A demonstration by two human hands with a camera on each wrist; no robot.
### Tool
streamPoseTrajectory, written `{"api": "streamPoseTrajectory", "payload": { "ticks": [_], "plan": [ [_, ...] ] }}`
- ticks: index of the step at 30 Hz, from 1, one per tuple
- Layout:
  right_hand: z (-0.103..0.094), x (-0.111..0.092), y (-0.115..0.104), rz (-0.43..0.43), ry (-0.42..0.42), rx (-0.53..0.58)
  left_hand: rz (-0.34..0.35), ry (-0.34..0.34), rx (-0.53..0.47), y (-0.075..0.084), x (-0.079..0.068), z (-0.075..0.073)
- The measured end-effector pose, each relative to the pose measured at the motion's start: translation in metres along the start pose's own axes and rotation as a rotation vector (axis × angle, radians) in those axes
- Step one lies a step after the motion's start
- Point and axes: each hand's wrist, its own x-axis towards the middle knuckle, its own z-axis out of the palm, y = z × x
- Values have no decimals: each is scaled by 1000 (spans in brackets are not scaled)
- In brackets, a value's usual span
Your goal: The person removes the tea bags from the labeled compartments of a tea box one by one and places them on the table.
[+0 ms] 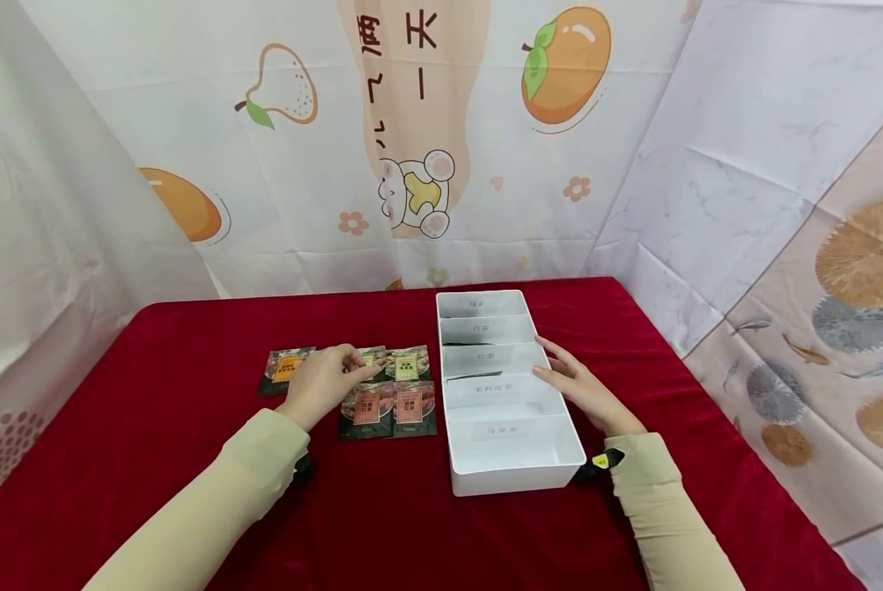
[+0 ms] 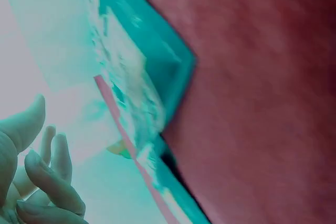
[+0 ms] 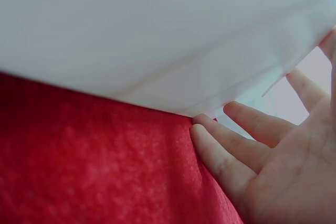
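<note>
My left hand (image 1: 323, 382) hovers over a group of flat dark sachets in the head view, its thumb and fingers apart with nothing between them. Two sachets with red labels (image 1: 366, 408) lie at the front of the group. Behind them are two with pale green labels (image 1: 407, 364), one partly hidden by the fingers. An orange-labelled sachet (image 1: 285, 369) lies left of this hand. My right hand (image 1: 578, 386) rests its extended fingers against the right side of a long white divided box (image 1: 515, 480). Straight fingers (image 3: 257, 121) touch its outer wall in the right wrist view.
White dividers with written labels (image 1: 493, 387) split the box into several compartments; dark edges show in some of the farther ones. Red cloth (image 1: 382, 525) covers the table. Printed curtains (image 1: 301, 205) hang behind and at both sides.
</note>
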Motion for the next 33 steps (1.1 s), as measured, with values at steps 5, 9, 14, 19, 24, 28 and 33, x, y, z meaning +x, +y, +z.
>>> {"api": "streamPoseTrajectory", "payload": {
  "ticks": [5, 9, 14, 19, 24, 28, 33],
  "plan": [
    [-1, 0, 1, 10, 2, 1, 63, 26, 4, 18, -1, -3],
    [-1, -1, 1, 9, 11, -2, 121, 37, -27, 34, -3, -3],
    [0, -1, 0, 9, 9, -14, 172, 52, -21, 52, -6, 3],
    [0, -1, -1, 5, 5, -17, 199, 75, -3, 68, -6, 9],
    [0, -1, -1, 9, 3, -13, 243, 65, -29, 82, -3, 15],
    [0, -1, -1, 14, 1, -3, 307, 47, -32, 93, 0, 22],
    [0, -1, -1, 7, 1, -2, 358, 34, -24, 102, 4, 32]
  ]
}}
